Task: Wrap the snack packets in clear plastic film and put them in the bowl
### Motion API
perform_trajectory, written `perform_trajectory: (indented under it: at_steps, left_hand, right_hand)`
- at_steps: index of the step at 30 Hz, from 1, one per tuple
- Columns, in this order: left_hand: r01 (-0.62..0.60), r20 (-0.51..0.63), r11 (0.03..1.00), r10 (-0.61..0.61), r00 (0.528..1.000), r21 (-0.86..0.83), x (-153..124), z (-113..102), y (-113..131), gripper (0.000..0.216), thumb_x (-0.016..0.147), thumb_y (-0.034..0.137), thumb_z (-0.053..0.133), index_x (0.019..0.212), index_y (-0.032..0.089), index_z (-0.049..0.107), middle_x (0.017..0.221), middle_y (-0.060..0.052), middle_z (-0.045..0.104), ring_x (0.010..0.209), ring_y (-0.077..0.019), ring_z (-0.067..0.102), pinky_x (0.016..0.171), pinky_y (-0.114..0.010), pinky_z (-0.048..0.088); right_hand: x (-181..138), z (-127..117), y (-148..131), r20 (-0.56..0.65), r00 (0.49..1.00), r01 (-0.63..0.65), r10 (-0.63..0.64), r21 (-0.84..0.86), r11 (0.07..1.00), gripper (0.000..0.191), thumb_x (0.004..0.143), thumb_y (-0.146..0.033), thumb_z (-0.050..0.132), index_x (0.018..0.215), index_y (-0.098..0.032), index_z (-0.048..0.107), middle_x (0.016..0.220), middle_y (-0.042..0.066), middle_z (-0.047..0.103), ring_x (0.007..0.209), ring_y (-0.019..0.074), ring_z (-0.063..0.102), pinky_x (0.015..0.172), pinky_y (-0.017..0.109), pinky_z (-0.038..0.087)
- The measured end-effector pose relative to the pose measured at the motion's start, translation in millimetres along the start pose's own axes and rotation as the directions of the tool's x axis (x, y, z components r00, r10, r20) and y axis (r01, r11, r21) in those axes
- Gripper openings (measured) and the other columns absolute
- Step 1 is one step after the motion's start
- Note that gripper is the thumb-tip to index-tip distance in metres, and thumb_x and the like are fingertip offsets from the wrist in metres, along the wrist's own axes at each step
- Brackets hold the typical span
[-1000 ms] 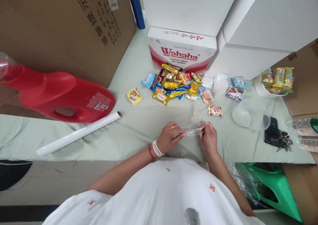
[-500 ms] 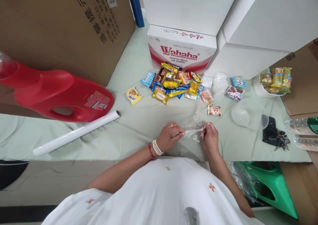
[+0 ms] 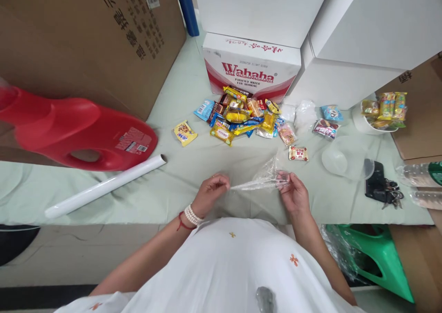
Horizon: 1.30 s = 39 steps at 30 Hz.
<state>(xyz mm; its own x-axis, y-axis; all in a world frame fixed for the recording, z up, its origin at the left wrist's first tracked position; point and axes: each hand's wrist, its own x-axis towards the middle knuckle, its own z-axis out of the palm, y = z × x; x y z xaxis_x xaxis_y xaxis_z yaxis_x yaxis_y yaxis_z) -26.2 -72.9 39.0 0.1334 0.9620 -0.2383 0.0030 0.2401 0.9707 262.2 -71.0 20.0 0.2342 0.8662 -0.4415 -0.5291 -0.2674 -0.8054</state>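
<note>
I have a thin clear plastic bag drawn tight between my two hands, over the pale green tabletop. I can't tell if its loose part touches down. My left grip is pinched small on one end. My right grip pinches the other end, thumb against fingers. Just past the right grip lies a little cream and red snack packet. Farther past both, a heap of wrapped snacks sits by the Wahaha water box. Well right of the right grip are keys. Left of the left grip, a white tube lies beside a red jug.
</note>
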Motion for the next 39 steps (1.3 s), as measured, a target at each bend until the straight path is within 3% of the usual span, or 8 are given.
perform_trajectory:
  at_steps: [3,9,12,16,23,28,31,39]
  left_hand:
    - [0.055,0.281,0.993,-0.082,0.956,0.103,-12,-18,7,0.029,0.08,0.048,0.075,0.075,0.019,0.075,0.094,-0.01,0.073,0.086,-0.021,0.065,0.076,-0.032,0.051]
    - [0.039,0.001,0.989,-0.039,0.999,0.145,11,1,18,0.046,0.088,0.064,0.06,0.098,0.02,0.072,0.103,-0.008,0.074,0.099,-0.0229,0.065,0.079,-0.031,0.053]
    - [-0.019,0.048,0.99,0.013,0.999,0.141,30,36,14,0.045,0.082,0.059,0.069,0.102,0.019,0.069,0.104,-0.008,0.074,0.096,-0.0206,0.066,0.082,-0.031,0.052]
    - [-0.068,0.107,0.992,0.056,0.993,0.109,42,68,3,0.036,0.089,0.053,0.06,0.08,0.019,0.063,0.068,0.0,0.064,0.066,-0.0136,0.057,0.069,-0.027,0.048]
    - [-0.096,-0.05,0.989,0.102,0.994,0.114,42,61,-6,0.037,0.095,0.054,0.052,0.078,0.021,0.056,0.07,0.002,0.061,0.068,-0.0128,0.054,0.068,-0.026,0.047]
    - [0.027,-0.023,0.984,-0.031,0.999,-0.177,37,55,-7,0.044,0.084,0.063,0.066,0.08,0.021,0.055,0.08,0.001,0.063,0.075,-0.0131,0.059,0.074,-0.028,0.052]
    - [0.095,0.018,0.96,-0.093,0.995,-0.265,33,54,-10,0.047,0.083,0.066,0.067,0.08,0.022,0.05,0.069,0.004,0.058,0.06,-0.0112,0.056,0.059,-0.025,0.048]
    - [-0.202,0.136,0.947,0.172,0.976,0.25,23,52,-1,0.039,0.101,0.053,0.044,0.079,0.023,0.053,0.057,0.004,0.057,0.055,-0.0128,0.054,0.065,-0.028,0.044]
  right_hand:
    - [2,4,-2,0.037,0.998,-0.044,0.044,-0.012,0.999,0.031,0.078,-0.046,0.075,0.068,-0.023,0.058,0.093,0.007,0.077,0.083,0.0226,0.072,0.073,0.037,0.058]
    - [-1,25,-11,0.13,0.991,-0.01,0.029,-0.147,0.989,0.034,0.075,-0.053,0.074,0.069,-0.024,0.058,0.098,0.008,0.078,0.087,0.0279,0.075,0.07,0.04,0.059]
    - [-5,34,-15,0.192,0.981,0.014,0.025,-0.2,0.98,0.035,0.076,-0.055,0.074,0.07,-0.024,0.059,0.098,0.008,0.078,0.086,0.0284,0.074,0.072,0.042,0.06]
    - [-11,32,-18,0.15,0.988,0.065,-0.03,-0.23,0.971,0.041,0.079,-0.056,0.074,0.066,-0.024,0.053,0.089,0.006,0.075,0.075,0.0241,0.07,0.062,0.037,0.057]
    - [-17,20,-13,0.002,0.988,0.145,-0.154,-0.346,0.927,0.043,0.081,-0.063,0.072,0.073,-0.023,0.057,0.085,0.003,0.068,0.066,0.0169,0.059,0.05,0.029,0.049]
    - [-21,15,-4,0.041,0.984,0.175,-0.173,-0.374,0.911,0.042,0.087,-0.063,0.066,0.076,-0.023,0.06,0.084,0.001,0.068,0.062,0.0159,0.057,0.054,0.031,0.05]
    - [-21,7,-5,0.079,0.988,0.151,-0.13,-0.414,0.898,0.042,0.088,-0.063,0.066,0.077,-0.023,0.062,0.086,0.002,0.07,0.061,0.0155,0.058,0.055,0.03,0.049]
    - [6,18,-30,0.331,0.942,0.278,-0.055,-0.68,0.678,0.046,0.077,-0.055,0.081,0.112,-0.025,0.074,0.101,0.004,0.075,0.095,0.0222,0.066,0.088,0.035,0.051]
